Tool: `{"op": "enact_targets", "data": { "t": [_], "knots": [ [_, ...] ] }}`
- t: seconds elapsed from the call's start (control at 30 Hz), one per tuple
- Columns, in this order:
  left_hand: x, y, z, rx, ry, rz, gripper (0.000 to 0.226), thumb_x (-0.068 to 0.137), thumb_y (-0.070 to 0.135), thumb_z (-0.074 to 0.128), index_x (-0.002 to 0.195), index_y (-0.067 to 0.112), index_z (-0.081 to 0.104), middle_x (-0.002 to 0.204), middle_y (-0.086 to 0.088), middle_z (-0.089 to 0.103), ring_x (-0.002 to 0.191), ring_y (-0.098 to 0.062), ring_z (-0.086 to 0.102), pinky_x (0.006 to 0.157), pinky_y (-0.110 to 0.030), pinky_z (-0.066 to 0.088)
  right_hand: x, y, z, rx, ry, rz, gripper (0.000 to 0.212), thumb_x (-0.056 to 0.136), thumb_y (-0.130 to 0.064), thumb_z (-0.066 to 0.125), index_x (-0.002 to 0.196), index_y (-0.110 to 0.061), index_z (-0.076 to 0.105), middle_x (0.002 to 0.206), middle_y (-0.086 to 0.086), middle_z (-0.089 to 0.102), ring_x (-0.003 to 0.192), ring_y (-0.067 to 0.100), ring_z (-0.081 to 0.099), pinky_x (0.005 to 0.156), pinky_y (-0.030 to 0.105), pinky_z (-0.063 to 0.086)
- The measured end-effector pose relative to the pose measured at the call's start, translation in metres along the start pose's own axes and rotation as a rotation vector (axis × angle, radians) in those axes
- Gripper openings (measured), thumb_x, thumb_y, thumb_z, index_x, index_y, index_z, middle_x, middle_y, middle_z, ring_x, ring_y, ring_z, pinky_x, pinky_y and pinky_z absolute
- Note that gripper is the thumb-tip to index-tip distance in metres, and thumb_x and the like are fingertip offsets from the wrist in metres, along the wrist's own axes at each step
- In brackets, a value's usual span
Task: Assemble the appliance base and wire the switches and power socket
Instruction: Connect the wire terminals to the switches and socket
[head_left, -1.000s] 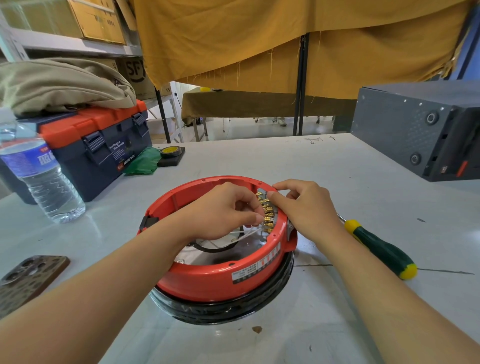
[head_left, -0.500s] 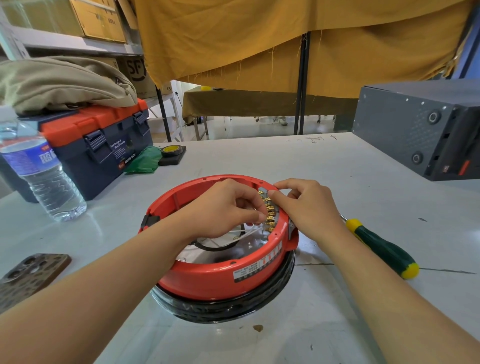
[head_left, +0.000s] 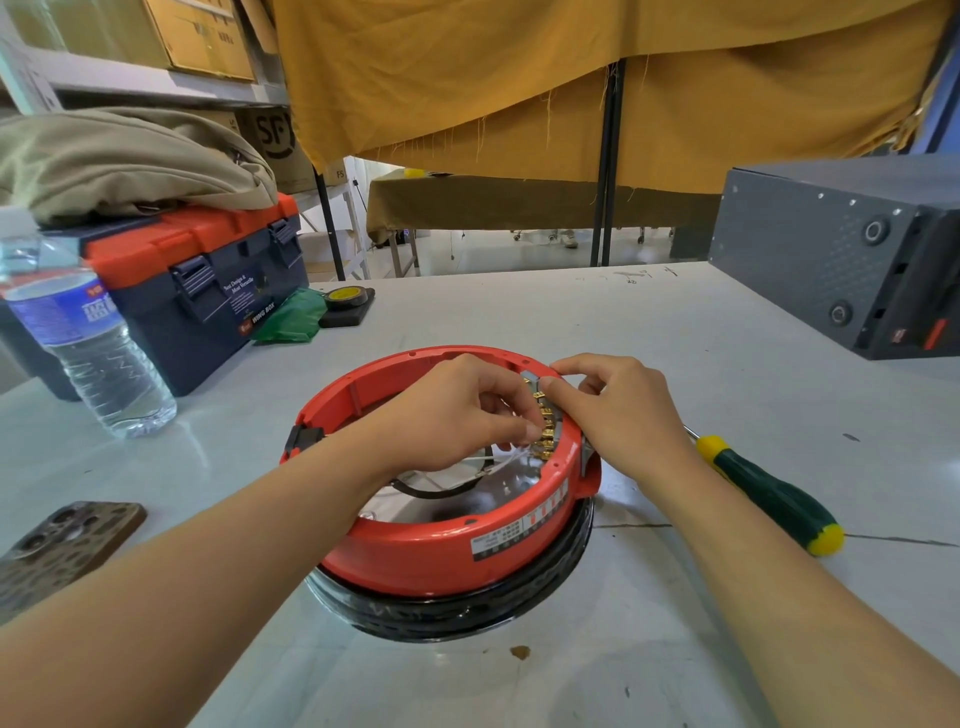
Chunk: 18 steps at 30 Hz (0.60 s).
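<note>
The left hand's grip (head_left: 457, 410) pinches a thin white wire (head_left: 511, 460) at the brass terminals (head_left: 545, 423); the right hand (head_left: 618, 410) pinches the switch block inside the red base (head_left: 441, 556), mid-tabletop (head_left: 675, 364). Terminals look small and bendable; hold the connector, not the limp wire.

Single view only, from a head-worn wide-angle camera looking forward and down over a white table (head_left: 675, 332). Both forearms enter from the bottom edge. The left hand (head_left: 447, 410) and right hand (head_left: 623, 410) meet near frame centre, close to the lens. Beyond the fingertips the view reaches a yellow curtain (head_left: 519, 78). Straight edges bow toward the frame borders.
</note>
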<state>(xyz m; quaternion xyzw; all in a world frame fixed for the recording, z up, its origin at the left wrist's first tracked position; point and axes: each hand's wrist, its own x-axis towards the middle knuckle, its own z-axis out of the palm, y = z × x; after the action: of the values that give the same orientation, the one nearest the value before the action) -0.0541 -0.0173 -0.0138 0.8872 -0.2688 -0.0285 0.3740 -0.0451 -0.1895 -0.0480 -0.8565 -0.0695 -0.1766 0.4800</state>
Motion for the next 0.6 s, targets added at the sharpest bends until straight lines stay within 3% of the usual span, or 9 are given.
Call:
{"op": "enact_targets", "data": {
  "t": [0.1, 0.23, 0.4, 0.5, 0.6],
  "knots": [
    [0.000, 0.001, 0.000, -0.019, 0.013, 0.001, 0.003, 0.081, 0.016, 0.071, 0.081, 0.019, 0.072, 0.061, 0.016, 0.065, 0.055, 0.002, 0.057, 0.055, -0.009, 0.041, 0.001, 0.000, -0.001, 0.006, -0.007, 0.009, 0.019, 0.086, -0.034, 0.064, 0.099, -0.024, 0.073, 0.058, -0.010, 0.055, 0.056, 0.004, 0.054, 0.052, 0.015, 0.038],
    [0.000, 0.001, -0.001, -0.057, 0.062, -0.025, 0.011, 0.076, 0.018, 0.077, 0.082, 0.016, 0.068, 0.068, 0.011, 0.069, 0.065, -0.010, 0.067, 0.064, -0.018, 0.054, 0.002, 0.001, -0.003, 0.038, -0.015, 0.023, 0.019, 0.087, -0.031, 0.063, 0.100, -0.021, 0.073, 0.061, -0.006, 0.059, 0.057, 0.003, 0.057, 0.050, 0.007, 0.040],
    [0.000, 0.005, -0.004, -0.040, 0.206, -0.035, 0.014, 0.080, 0.032, 0.071, 0.081, 0.019, 0.065, 0.070, 0.005, 0.067, 0.060, -0.005, 0.064, 0.057, -0.019, 0.051, 0.003, 0.000, -0.005, 0.068, -0.027, 0.040, 0.021, 0.086, -0.031, 0.065, 0.102, -0.018, 0.070, 0.061, -0.002, 0.061, 0.054, -0.003, 0.059, 0.052, 0.005, 0.040],
    [0.001, 0.005, -0.010, 0.068, 0.334, -0.055, 0.011, 0.082, 0.030, 0.068, 0.088, 0.021, 0.066, 0.078, 0.004, 0.068, 0.069, -0.007, 0.062, 0.064, -0.021, 0.051, 0.002, 0.000, -0.007, 0.057, -0.051, 0.078, 0.030, 0.085, -0.038, 0.065, 0.105, -0.016, 0.069, 0.070, -0.001, 0.063, 0.069, 0.007, 0.062, 0.064, 0.017, 0.046],
    [0.000, 0.003, -0.024, 0.310, 0.372, -0.082, 0.013, 0.084, 0.026, 0.066, 0.097, 0.024, 0.065, 0.098, 0.005, 0.065, 0.089, -0.009, 0.059, 0.074, -0.018, 0.045, 0.003, 0.000, -0.008, 0.028, -0.105, 0.147, 0.040, 0.085, -0.046, 0.061, 0.109, -0.014, 0.067, 0.089, 0.006, 0.068, 0.087, 0.020, 0.065, 0.080, 0.033, 0.052]
  ]
}}
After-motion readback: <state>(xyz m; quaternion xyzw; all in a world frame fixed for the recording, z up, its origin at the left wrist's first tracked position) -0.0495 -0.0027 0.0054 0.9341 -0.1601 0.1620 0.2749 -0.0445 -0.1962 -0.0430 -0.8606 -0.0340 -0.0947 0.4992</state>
